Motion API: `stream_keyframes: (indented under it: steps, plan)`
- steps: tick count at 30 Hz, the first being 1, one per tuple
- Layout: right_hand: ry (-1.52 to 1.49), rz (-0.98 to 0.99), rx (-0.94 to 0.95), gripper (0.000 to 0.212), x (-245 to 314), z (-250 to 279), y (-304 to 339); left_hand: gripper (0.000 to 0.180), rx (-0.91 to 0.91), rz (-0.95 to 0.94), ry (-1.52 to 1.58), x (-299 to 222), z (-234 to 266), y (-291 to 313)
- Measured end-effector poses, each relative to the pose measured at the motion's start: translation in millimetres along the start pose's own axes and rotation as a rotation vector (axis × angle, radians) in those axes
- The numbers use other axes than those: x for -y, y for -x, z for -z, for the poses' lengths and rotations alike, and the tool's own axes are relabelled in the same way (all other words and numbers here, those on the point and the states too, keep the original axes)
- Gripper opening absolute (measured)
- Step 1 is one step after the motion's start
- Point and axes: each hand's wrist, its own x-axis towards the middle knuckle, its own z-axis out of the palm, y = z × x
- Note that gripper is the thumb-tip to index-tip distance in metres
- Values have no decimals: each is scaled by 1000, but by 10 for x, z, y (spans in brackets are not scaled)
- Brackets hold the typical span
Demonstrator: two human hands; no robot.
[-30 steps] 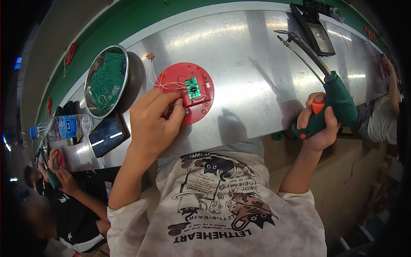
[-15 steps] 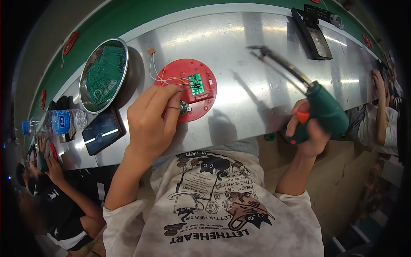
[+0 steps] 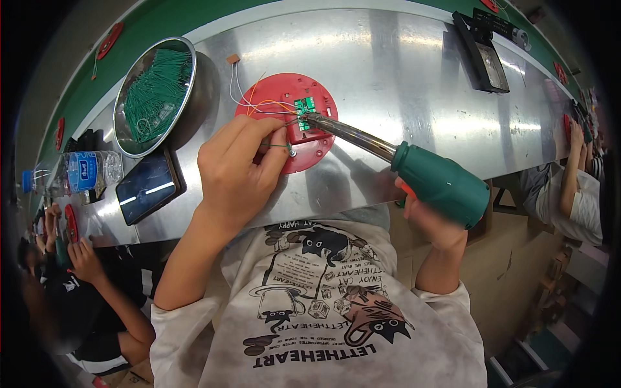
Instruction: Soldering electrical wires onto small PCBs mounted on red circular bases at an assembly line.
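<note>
A round red plastic housing [image 3: 284, 88] lies on the metal bench with a small green circuit board [image 3: 303, 104] at its middle. My left hand [image 3: 234, 163] is closed in a pinch on a thin green wire [image 3: 277, 145], fingertips just left of the board. My right hand [image 3: 435, 223] is wrapped round the handle of a green soldering gun [image 3: 443, 184]. Its long metal nose reaches left, and the tip is at the board beside the wire's end; exact contact is too small to tell. White and orange wires run from the board to a small brown disc-like piece [image 3: 233, 59].
Left stands a metal bowl [image 3: 191, 55] of green wires [image 3: 158, 97], beside a dark phone [image 3: 147, 189] and a plastic bottle [image 3: 84, 171]. A black tray-like holder [image 3: 482, 55] stands at the back right. Other people's hands work at both bench ends.
My right hand has brought the soldering gun left and its tip down onto the board area, from raised above the bench. My left hand keeps its pinch beside the board.
</note>
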Motion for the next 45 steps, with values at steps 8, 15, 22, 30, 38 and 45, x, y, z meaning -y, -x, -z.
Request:
stream_keyframes:
  steps: [8, 15, 22, 30, 38, 45]
  plan:
    - [31, 57, -28, 43, 12, 18, 1, 9, 2, -23, -30, 3, -10, 5]
    - [-126, 90, -121, 44, 78, -42, -84, 8, -2, -30, -44, 25, -15, 4]
    - [-123, 127, -157, 44, 74, 86, -161, 8, 4, -20, -35, 17, -16, 7]
    - [-332, 201, -247, 43, 21, 193, -244, 9, 21, -4, -31, 4, -6, 25]
    - [-455, 193, -202, 44, -68, 296, -205, 10, 19, 1, -16, 4, 17, 26]
    - [-415, 183, -307, 44, -30, 229, -252, 15, -74, 14, -104, -33, 113, -31]
